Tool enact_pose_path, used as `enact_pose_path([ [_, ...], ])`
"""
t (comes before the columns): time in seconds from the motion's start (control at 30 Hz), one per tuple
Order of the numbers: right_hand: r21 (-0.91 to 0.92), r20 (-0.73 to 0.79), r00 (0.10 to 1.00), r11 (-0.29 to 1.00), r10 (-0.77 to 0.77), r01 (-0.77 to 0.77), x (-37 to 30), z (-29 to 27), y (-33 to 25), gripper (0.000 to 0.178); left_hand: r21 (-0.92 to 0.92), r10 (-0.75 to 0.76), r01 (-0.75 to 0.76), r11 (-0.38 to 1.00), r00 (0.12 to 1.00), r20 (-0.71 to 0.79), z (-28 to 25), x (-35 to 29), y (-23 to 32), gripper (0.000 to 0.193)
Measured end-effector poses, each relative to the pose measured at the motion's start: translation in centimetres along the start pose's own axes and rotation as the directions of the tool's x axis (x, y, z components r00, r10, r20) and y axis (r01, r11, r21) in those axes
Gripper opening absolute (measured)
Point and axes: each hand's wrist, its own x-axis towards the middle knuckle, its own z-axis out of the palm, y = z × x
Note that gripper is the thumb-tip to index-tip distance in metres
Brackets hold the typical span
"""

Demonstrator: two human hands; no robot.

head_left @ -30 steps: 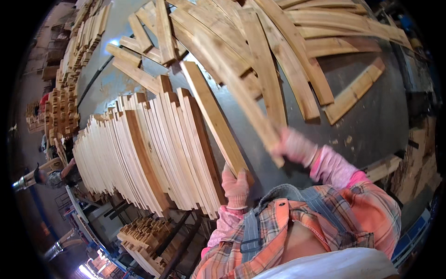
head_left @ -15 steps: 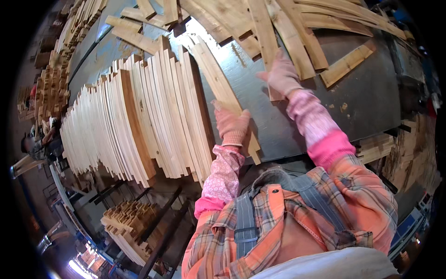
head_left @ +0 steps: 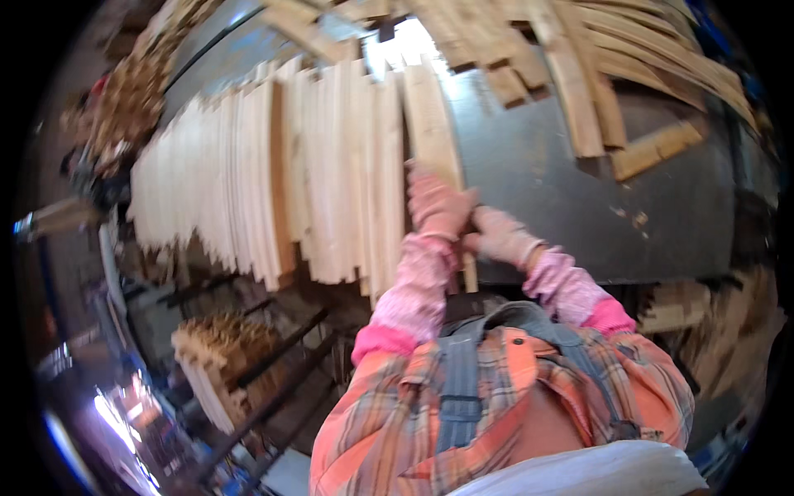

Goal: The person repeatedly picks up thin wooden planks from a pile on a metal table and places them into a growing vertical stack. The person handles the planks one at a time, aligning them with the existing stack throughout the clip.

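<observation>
A pale wooden board [head_left: 432, 116] lies lengthwise on the dark metal tabletop [head_left: 538, 202], at the right end of a long row of boards standing on edge [head_left: 331, 174]. My left hand [head_left: 440, 205], in a pinkish knit glove, is closed over the board's near part. My right hand [head_left: 503, 238], gloved too, sits close against the left, with its fingers curled at the board's near right edge. Blur and overlap hide the right fingertips. The board's near end shows below the hands, by the table's front edge.
Loose boards [head_left: 571, 83] lie at the far right, with a short piece [head_left: 657, 151] near them. More planks [head_left: 298, 29] lie at the far left. Below the table's left side, a stack of wood [head_left: 223, 364] stands beside dark metal bars [head_left: 281, 388].
My right hand has moved left, bringing a board from the right-hand pile to my left hand. The board under my left hand now sits closer to the row. The whole view has shifted.
</observation>
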Motion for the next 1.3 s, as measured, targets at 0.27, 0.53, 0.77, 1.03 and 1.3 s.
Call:
enact_pose_path([
  [0.27, 0.045, -0.537, 0.831, 0.989, 0.143, -0.141, -4.1, -6.8, 3.6, 0.062, -0.559, 0.058, -0.051, 0.827, 0.998, -0.005, -11.4, -3.5, -3.7, 0.107],
  [0.53, -0.125, -0.770, 0.632, 0.949, 0.091, -0.290, -3.7, -9.3, 9.4, 0.073, 0.040, 0.128, -0.121, 0.992, 0.931, -0.342, -15.8, 0.6, -21.8, 0.074],
  [0.77, -0.048, -0.708, 0.570, 0.777, 0.417, -0.628, -0.4, -17.2, 4.2, 0.071, 0.121, 0.051, -0.011, 0.993, 0.942, -0.332, -8.5, 3.6, -30.6, 0.048],
  [1.03, 0.316, -0.710, 0.668, 0.949, 0.223, 0.020, 0.1, -16.0, 15.4, 0.022, 0.092, -0.250, 0.282, 0.955, 0.933, -0.258, -13.5, 0.4, -26.5, 0.054],
  [1.3, 0.882, 0.122, 0.973, 0.429, 0.197, -0.197, -10.1, -5.4, 1.6, 0.039, -0.233, -0.313, 0.239, 0.943, 0.875, -0.370, -11.7, -2.9, -26.8, 0.045],
])
